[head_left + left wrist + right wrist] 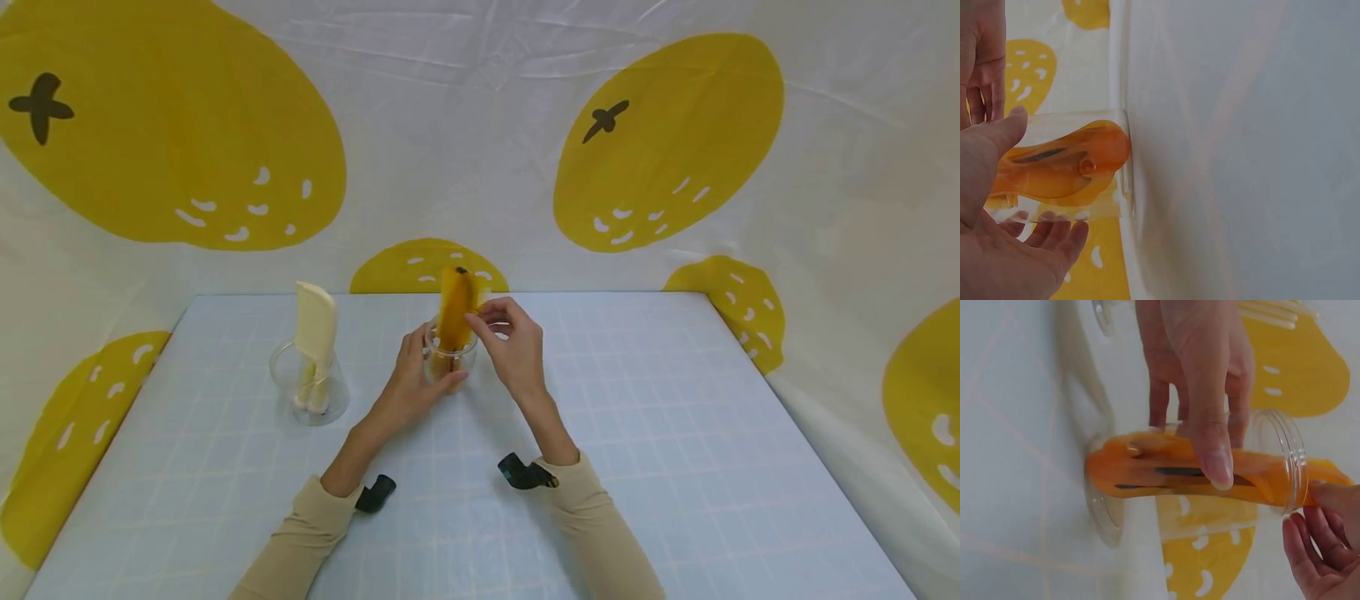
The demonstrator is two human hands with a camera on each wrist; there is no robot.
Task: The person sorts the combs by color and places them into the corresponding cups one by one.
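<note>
An orange comb (454, 312) stands upright in a clear glass cup (450, 360), its toothed upper part above the rim. Through the glass, its rounded orange handle (1141, 464) shows reaching down to the base. My left hand (420, 367) grips the cup around its side, the thumb (1216, 465) across the front and the fingers behind. With thumb and fingertips, my right hand (513, 337) pinches the comb just above the rim. The right wrist view has this right hand (1329, 540) close by the cup's mouth. Dark streaks lie along the orange handle.
To the left stands a clear glass mug (330, 408) with a handle, holding cream-coloured utensils (317, 329) whose broad flat head sticks up. The table (675, 467) wears a pale checked cloth. A white curtain (450, 125) with yellow fruit prints hangs along its back.
</note>
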